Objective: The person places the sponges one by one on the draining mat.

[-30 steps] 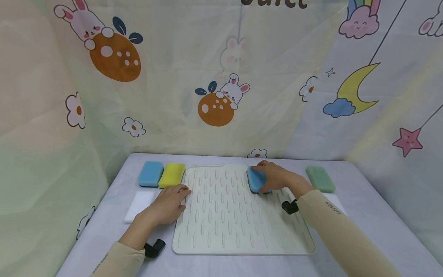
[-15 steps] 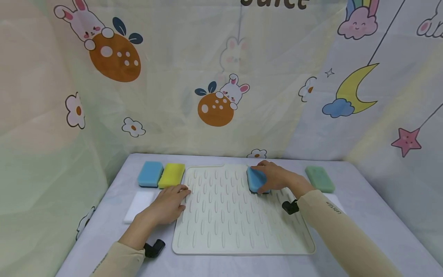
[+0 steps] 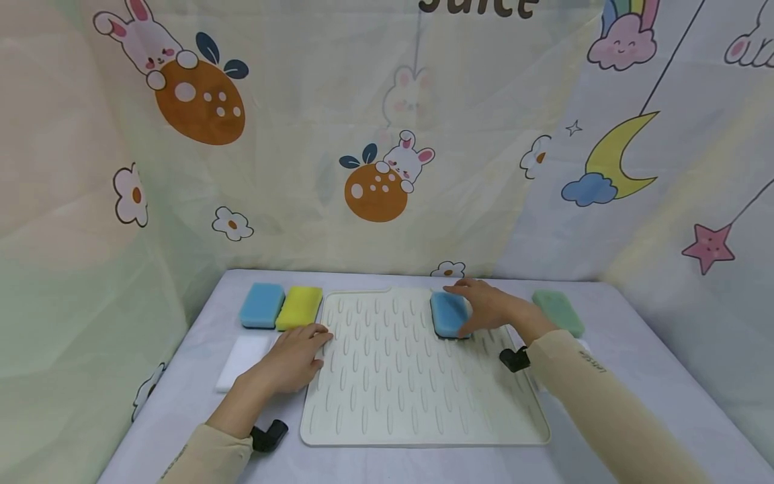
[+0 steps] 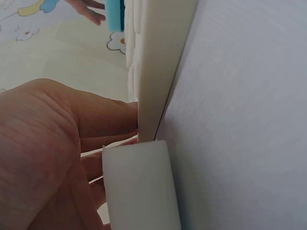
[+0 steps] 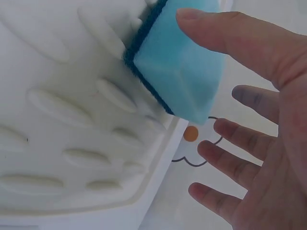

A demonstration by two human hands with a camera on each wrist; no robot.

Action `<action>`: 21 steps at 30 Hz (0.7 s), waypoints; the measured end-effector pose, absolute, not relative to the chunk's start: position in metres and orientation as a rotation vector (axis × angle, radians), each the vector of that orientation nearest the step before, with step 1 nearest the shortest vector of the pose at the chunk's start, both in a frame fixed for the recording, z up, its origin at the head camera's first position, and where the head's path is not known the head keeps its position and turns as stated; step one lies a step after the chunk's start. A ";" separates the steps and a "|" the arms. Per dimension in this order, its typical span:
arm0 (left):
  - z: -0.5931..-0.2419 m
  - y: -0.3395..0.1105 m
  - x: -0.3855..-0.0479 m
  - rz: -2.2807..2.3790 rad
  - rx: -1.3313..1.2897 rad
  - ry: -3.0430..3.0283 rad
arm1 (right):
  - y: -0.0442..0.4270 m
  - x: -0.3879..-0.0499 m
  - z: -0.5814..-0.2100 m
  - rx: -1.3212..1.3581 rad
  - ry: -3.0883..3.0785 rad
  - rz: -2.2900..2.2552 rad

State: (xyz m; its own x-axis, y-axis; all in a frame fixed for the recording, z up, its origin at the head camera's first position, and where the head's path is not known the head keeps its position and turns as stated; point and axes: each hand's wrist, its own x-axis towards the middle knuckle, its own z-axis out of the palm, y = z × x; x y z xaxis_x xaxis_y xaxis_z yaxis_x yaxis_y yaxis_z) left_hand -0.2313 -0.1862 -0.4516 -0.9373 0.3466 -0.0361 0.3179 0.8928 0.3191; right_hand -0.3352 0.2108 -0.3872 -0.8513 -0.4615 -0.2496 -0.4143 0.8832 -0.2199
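Note:
A blue sponge (image 3: 449, 314) with a dark scouring underside lies on the upper right part of the white ridged mat (image 3: 387, 390). Beside the sponge is my right hand (image 3: 486, 306), its fingers spread apart. In the right wrist view the thumb (image 5: 225, 33) overlaps the sponge (image 5: 177, 67) while the other fingers stand away from it; whether the thumb still touches is hard to tell. My left hand (image 3: 293, 359) rests at the mat's left edge, fingers extended over the rim. The left wrist view shows its thumb (image 4: 108, 117) against the mat's side (image 4: 160, 62).
Left of the mat lie another blue sponge (image 3: 262, 305), a yellow sponge (image 3: 299, 307) and a white block (image 3: 242, 361), partly behind the left hand. A green sponge (image 3: 557, 312) lies at right, with a white thing mostly hidden by the right arm. Printed cloth rises behind the table.
My right hand has loosened from the blue sponge, its fingers spreading and shifting slightly right and away. The sponge stays in place on the mat. My left hand has not moved.

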 end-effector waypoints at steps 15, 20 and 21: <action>-0.450 -0.185 -0.230 0.499 0.500 2.958 | 0.237 -0.336 -0.377 -0.631 2.769 -0.245; -0.449 -0.185 -0.229 0.505 0.497 2.960 | 0.249 -0.338 -0.377 -0.626 2.790 -0.248; -0.449 -0.185 -0.229 0.504 0.498 2.959 | 0.252 -0.338 -0.377 -0.623 2.795 -0.254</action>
